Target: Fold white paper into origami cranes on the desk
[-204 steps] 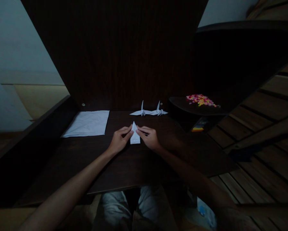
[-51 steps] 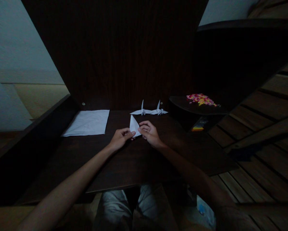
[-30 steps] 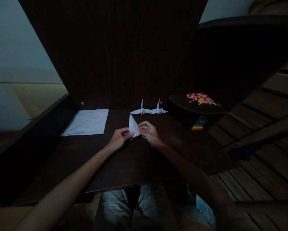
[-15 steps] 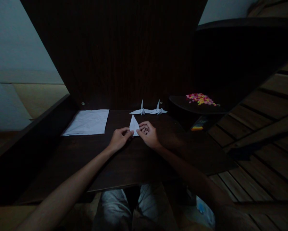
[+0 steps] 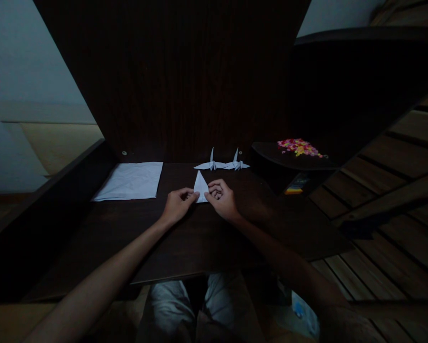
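A small piece of white folded paper (image 5: 201, 184), pointed at the top with a crease down its middle, is held between my two hands over the dark desk. My left hand (image 5: 180, 202) pinches its lower left edge between thumb and fingers. At the lower right edge my right hand (image 5: 223, 197) grips it, thumb on top and the other fingers curled. Just behind the paper stand two white origami cranes (image 5: 213, 165) side by side, their wings touching or overlapping. The paper's underside is hidden.
White paper sheets (image 5: 131, 181) lie at the left of the desk (image 5: 185, 252), near its raised side panel (image 5: 45, 195). To the right, a rounded shelf (image 5: 267, 153) carries a pile of small pink, red and yellow pieces (image 5: 299, 146). A tall dark panel (image 5: 185, 81) rises behind.
The paper's outline looks slightly wider and more evenly triangular than before. Both hands keep nearly the same grip, and the whole view has shifted very slightly.
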Demonstrator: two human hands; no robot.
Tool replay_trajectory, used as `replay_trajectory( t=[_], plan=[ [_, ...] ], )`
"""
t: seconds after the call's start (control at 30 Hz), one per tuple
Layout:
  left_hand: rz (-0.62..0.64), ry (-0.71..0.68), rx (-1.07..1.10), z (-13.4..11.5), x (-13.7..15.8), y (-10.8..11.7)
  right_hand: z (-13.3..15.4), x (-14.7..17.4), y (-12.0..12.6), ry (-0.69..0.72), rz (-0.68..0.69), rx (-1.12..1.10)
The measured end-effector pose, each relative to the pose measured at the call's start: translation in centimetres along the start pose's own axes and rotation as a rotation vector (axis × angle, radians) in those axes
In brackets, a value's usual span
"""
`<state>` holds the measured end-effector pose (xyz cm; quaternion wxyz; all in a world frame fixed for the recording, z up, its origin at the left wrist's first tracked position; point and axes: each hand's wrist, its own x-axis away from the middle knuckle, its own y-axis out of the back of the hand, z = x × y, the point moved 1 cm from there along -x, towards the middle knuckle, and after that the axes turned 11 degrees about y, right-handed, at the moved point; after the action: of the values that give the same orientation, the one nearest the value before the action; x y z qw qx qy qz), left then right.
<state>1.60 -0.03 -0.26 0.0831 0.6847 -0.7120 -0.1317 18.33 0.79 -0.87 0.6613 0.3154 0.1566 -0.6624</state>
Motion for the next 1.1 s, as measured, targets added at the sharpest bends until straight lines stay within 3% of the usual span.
replay_trajectory(
  t=[0.37, 0.73, 1.1],
  plan=[
    [0.006, -0.017, -0.065, 0.32, -0.23, 0.00, -0.09, 0.08, -0.11, -0.010, 0.007, -0.002],
    [0.055, -0.006, 0.017, -0.05, -0.35, 0.03, -0.73, -0.43, -0.34, -0.174, -0.031, -0.239],
    [0.029, -0.127, -0.165, -0.50, 0.14, 0.50, -1.01, -0.54, 0.16, -0.209, -0.001, -0.103]
  ],
)
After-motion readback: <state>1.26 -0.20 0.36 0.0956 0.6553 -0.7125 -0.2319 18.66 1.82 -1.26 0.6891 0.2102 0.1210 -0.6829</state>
